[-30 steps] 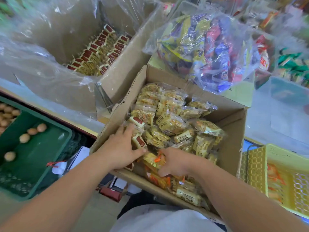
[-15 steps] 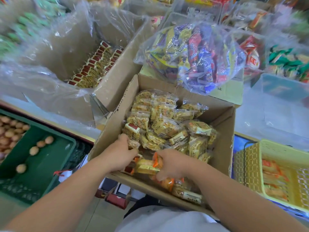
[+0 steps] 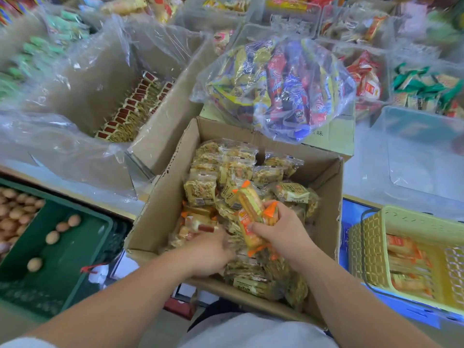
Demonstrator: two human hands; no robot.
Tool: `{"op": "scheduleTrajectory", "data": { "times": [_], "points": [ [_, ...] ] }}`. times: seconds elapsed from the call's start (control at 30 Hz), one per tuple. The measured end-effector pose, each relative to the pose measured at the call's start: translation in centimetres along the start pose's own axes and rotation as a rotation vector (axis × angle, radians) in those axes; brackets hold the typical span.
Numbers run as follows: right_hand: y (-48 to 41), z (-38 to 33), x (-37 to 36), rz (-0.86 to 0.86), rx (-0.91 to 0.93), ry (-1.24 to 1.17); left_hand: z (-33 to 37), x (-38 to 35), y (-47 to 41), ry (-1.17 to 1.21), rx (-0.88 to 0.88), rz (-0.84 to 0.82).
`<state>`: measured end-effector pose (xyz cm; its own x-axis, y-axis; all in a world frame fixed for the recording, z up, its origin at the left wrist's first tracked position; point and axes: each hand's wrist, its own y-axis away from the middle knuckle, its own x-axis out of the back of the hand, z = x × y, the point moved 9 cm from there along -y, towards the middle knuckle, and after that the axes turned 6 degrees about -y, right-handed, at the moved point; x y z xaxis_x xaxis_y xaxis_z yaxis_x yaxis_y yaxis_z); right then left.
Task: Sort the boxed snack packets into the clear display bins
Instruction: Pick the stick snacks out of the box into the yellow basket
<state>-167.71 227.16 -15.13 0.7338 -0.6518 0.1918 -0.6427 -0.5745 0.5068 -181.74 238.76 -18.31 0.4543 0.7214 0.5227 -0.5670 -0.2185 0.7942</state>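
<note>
An open cardboard box (image 3: 160, 202) in front of me holds several clear-wrapped yellow snack packets (image 3: 200, 189). My right hand (image 3: 283, 232) grips a few orange-edged packets (image 3: 248, 209), lifted a little above the pile. My left hand (image 3: 211, 249) is blurred and reaches down into the near left of the box among red-and-orange packets (image 3: 198, 224); its fingers are hidden, so whether it holds anything is unclear. Clear display bins (image 3: 424, 151) stand at the right and along the back.
A second lined carton (image 3: 130, 111) with red-tipped packets sits at the left. A clear bag of mixed snacks (image 3: 281, 86) rests behind my box. A yellow basket (image 3: 406, 249) with orange packets is at the right, a green crate (image 3: 62, 252) with eggs at the left.
My right hand has risen out of the box's near edge with orange-edged packets. My left hand has shifted right and deeper into the box. The view moved closer.
</note>
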Motion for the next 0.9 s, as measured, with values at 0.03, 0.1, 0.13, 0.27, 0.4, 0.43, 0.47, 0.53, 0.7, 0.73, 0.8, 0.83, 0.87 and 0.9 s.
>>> {"op": "scheduleTrajectory", "data": {
  "times": [0.03, 0.1, 0.13, 0.27, 0.4, 0.43, 0.47, 0.53, 0.7, 0.73, 0.8, 0.83, 0.87, 0.9],
  "points": [
    [-0.1, -0.1, -0.3, -0.002, 0.016, 0.011, 0.5, -1.1, 0.5, -0.014, -0.038, -0.059],
    [-0.4, -0.5, -1.3, -0.025, 0.055, 0.051, 0.8, -1.9, 1.4, -0.073, -0.111, -0.153],
    [-0.6, -0.8, -1.9, -0.039, 0.073, 0.072, 0.7, -1.6, 1.7, -0.101, -0.141, -0.179],
    [-1.5, -1.0, -3.8, -0.095, 0.106, 0.129, -1.0, 4.2, 1.1, 0.001, -0.174, 0.039],
    [-1.9, 0.2, -4.2, -0.130, 0.061, 0.134, -5.7, 11.8, -0.2, 0.089, 0.036, 0.570],
    [-1.9, 0.4, -4.2, -0.125, 0.055, 0.129, -6.2, 11.9, -1.2, 0.043, 0.066, 0.567],
    [-1.9, 0.6, -4.1, -0.119, 0.051, 0.125, -6.3, 11.3, -2.6, -0.036, 0.084, 0.498],
    [-1.9, 0.8, -4.0, -0.109, 0.043, 0.110, -6.1, 9.1, -5.1, -0.164, 0.122, 0.316],
    [-2.2, 1.5, -3.6, -0.083, 0.007, 0.059, -7.9, 4.7, -7.4, 0.064, 0.242, 0.124],
    [-2.3, 1.6, -3.4, -0.072, 0.003, 0.048, -8.3, 4.0, -7.8, 0.171, 0.238, 0.104],
    [-2.4, 1.9, -3.2, -0.057, -0.005, 0.040, -8.8, 3.6, -8.1, 0.357, 0.266, 0.089],
    [-2.4, 2.1, -3.2, -0.053, -0.008, 0.039, -9.0, 3.6, -8.1, 0.388, 0.286, 0.084],
    [-2.4, 2.2, -3.2, -0.049, -0.011, 0.037, -9.2, 3.5, -8.3, 0.413, 0.311, 0.075],
    [-2.4, 2.4, -3.2, -0.044, -0.014, 0.032, -9.4, 3.4, -8.5, 0.437, 0.328, 0.065]
  ]
}}
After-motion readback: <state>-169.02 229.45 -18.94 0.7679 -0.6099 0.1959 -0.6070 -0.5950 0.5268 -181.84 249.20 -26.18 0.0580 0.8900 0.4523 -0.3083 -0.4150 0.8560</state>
